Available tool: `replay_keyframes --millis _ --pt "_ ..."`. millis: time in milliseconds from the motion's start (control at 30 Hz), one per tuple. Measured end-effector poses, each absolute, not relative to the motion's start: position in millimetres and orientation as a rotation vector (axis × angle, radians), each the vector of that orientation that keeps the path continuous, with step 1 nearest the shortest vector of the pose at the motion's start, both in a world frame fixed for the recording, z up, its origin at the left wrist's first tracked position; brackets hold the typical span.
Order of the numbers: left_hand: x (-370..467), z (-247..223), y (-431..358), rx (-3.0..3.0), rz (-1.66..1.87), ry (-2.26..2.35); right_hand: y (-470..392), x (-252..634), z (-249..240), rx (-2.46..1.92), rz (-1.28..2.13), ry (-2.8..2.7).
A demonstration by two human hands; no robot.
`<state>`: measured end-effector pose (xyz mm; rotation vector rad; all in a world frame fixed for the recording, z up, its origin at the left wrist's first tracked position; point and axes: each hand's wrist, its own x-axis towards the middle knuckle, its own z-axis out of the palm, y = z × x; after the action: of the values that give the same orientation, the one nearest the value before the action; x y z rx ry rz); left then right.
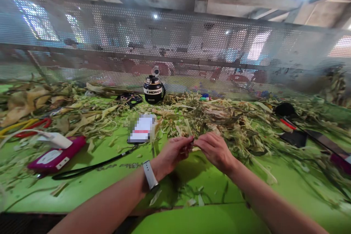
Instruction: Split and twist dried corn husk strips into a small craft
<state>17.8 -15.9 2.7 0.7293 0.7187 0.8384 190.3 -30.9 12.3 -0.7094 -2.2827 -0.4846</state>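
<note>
Both of my hands meet over the middle of the green table, fingertips almost touching. My left hand (175,152), below a wrist with a grey-white watch (150,175), is closed in a pinch. Fingers of my right hand (215,150) are bent and pressed together just beside it. A thin pale strip, apparently corn husk (195,149), shows between the hands; the fingers hide most of it. Right behind them spreads a heap of dried and greenish corn husks (225,115). Small husk scraps (200,200) lie on the table below my hands.
Left of my hands lie a phone (142,128) with a black strap (95,164) and a magenta device (57,155) with a white plug. A black bottle (153,90) stands behind. Scissors-like black blades (326,142) lie right. A perforated metal screen (175,51) closes the back.
</note>
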Motion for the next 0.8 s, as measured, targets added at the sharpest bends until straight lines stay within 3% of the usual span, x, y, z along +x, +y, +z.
replay_keyframes --millis 200,467,800 --pt "19.8 5.7 -20.9 1.027 1.013 0.813 -30.5 183.2 7.6 -0.832 -0.314 -2.171" --pt "22.5 5.6 -20.8 0.962 1.01 0.812 -29.9 183.1 11.1 -0.967 -0.065 -2.204" --pt "23.0 2.9 -16.7 0.972 1.025 0.75 -29.1 180.8 11.2 -1.183 0.509 -1.849"
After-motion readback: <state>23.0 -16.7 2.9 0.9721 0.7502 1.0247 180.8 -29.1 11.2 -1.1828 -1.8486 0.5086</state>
